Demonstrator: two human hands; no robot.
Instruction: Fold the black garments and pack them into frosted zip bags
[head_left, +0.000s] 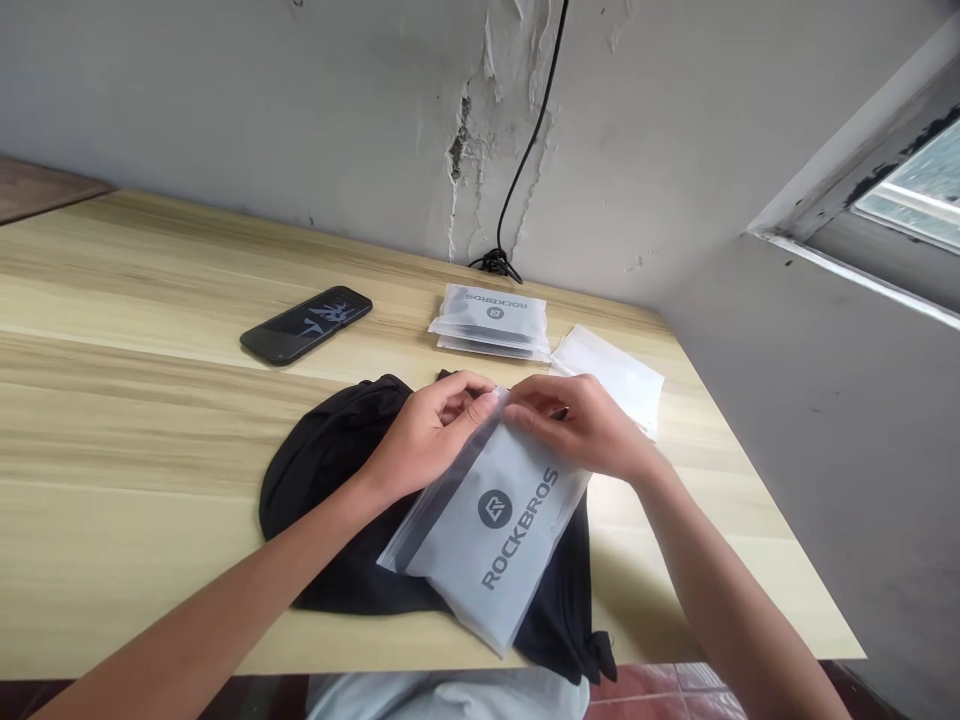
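A frosted zip bag (517,530) printed ROCKBROS lies tilted over a black cloth item (322,470) on the table. My left hand (442,425) pinches the upper corner of the bag at its zip edge, thumb on top. Close beside it, my right hand (574,420) pinches the same edge with thumb and curled fingers. A dark strip shows along the zip side of the bag; what is inside cannot be made out. The black cloth spreads out on both sides beneath the bag, with a small tied end near the table's front edge.
Behind my hands lie stacked ROCKBROS bags (491,318) and a white flat packet (611,375). A black phone (306,325) rests to the left. A coiled black cable (496,262) hangs down the peeling wall (637,130). The wooden table (135,420) ends near my lap.
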